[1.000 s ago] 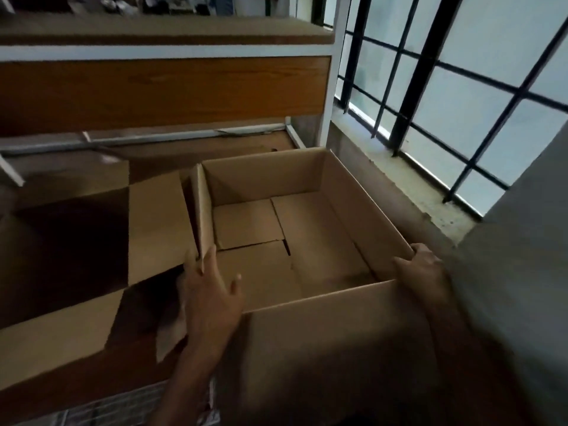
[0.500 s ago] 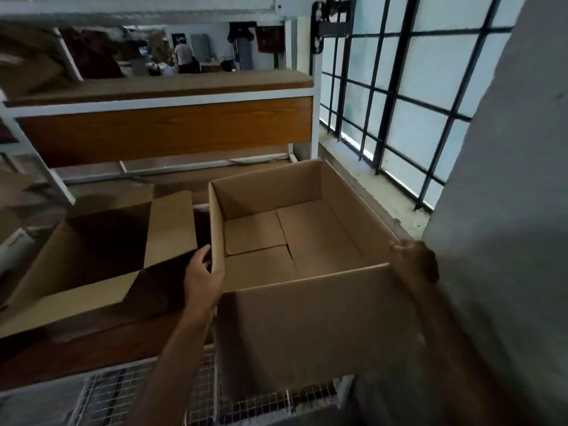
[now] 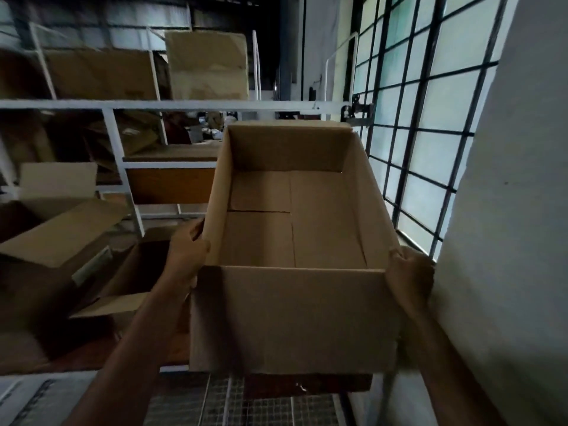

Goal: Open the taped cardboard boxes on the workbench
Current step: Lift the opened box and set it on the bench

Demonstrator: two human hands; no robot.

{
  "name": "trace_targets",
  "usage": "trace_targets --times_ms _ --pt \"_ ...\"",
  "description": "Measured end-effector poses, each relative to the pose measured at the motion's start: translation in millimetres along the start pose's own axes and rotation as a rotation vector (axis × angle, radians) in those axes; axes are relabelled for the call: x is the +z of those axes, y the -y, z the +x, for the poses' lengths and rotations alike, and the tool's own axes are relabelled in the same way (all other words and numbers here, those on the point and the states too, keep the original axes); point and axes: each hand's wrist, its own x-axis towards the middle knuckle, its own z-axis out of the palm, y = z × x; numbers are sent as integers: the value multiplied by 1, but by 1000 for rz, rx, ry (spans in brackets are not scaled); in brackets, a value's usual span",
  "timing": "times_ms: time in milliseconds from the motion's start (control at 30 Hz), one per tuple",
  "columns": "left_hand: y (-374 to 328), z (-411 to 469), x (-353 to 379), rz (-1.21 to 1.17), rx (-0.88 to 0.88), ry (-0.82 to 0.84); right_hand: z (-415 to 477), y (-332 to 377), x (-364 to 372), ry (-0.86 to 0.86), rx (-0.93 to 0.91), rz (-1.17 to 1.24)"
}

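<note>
Your left hand (image 3: 187, 252) grips the open cardboard box (image 3: 292, 259) by its left wall, your right hand (image 3: 408, 276) its right corner; it has risen off the table, so this one looks finished.

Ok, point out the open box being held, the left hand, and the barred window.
open box (image 3: 292, 318), head view, on its near outer wall.
left hand (image 3: 187, 253), head view, on the back of the hand.
barred window (image 3: 427, 149), head view, on a pane.
</note>
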Motion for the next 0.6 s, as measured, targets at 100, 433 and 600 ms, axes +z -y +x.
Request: trace_targets --times_ms 100,433,600 --pt "-12 -10 -25 79 70 5 -3 25 4 37 -51 84" --pt "-31 -77 -112 104 235 -523 -35 77 58 270 -305 279" --pt "-28 -105 -172 80 259 -826 -79 129 86 418 -357 373"
